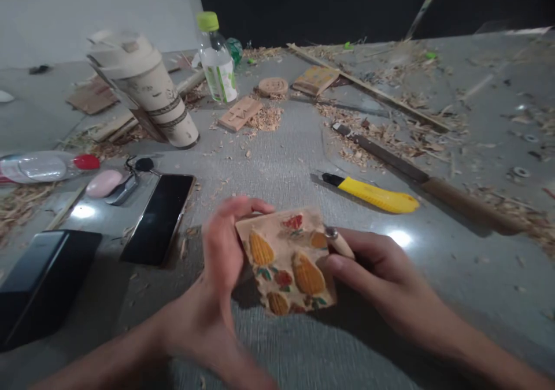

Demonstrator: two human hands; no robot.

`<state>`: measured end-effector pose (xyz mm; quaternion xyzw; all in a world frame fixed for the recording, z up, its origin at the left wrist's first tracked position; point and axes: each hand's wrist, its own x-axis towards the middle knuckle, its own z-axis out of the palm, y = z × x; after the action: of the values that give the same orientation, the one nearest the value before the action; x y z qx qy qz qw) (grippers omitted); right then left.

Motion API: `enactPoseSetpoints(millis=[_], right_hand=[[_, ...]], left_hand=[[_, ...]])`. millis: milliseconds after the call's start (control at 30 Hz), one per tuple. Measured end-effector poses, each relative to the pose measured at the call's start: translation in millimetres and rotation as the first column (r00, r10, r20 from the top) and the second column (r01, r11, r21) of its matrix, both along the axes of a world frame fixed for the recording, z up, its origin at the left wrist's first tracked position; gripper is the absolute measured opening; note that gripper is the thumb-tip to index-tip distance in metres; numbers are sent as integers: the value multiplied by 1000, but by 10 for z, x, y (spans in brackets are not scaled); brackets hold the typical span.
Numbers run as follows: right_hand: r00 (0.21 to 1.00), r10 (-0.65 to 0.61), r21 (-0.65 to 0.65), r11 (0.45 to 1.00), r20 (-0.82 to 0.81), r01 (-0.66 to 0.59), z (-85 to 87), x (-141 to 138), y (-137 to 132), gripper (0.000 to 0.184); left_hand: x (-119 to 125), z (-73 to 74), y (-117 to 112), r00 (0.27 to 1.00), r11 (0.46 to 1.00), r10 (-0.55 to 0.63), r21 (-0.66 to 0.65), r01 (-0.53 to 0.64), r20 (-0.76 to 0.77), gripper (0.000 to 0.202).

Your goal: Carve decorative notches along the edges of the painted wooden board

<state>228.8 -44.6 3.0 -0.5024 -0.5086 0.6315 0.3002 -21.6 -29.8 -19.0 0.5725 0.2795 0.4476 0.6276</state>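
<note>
A small square carved wooden block (284,263), painted with yellow-orange pear-like shapes, red patches and green leaves, is tilted toward me above the table. My left hand (217,268) curls its fingers round the upper left edge and behind the block, while its thumb, blurred, is spread away below. My right hand (381,274) is closed on the pale wooden handle of a small tool (340,244) with a metal collar; its thumb reaches the block's right edge. The tool's tip and the fingers behind the block are hidden. Beyond my right hand lies a yellow utility knife (373,195).
A long wooden-handled blade (403,167) lies at right among wood shavings (373,133). Carved wooden pieces (240,114), a green-capped bottle (217,66) and a tumbler (151,84) stand or lie behind. At left are a phone (160,219), a dark case (47,286) and a red-capped bottle (41,166).
</note>
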Motion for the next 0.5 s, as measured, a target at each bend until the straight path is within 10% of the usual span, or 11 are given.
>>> enactPoseSetpoints(millis=[200, 500], right_hand=[[976, -84, -192, 980, -201, 45, -92, -128, -42, 53], [974, -89, 190, 981, 209, 49, -81, -112, 11, 33]], left_hand=[[174, 144, -77, 932, 779, -101, -555, 291, 347, 115], [250, 52, 36, 921, 705, -7, -651, 280, 389, 69]])
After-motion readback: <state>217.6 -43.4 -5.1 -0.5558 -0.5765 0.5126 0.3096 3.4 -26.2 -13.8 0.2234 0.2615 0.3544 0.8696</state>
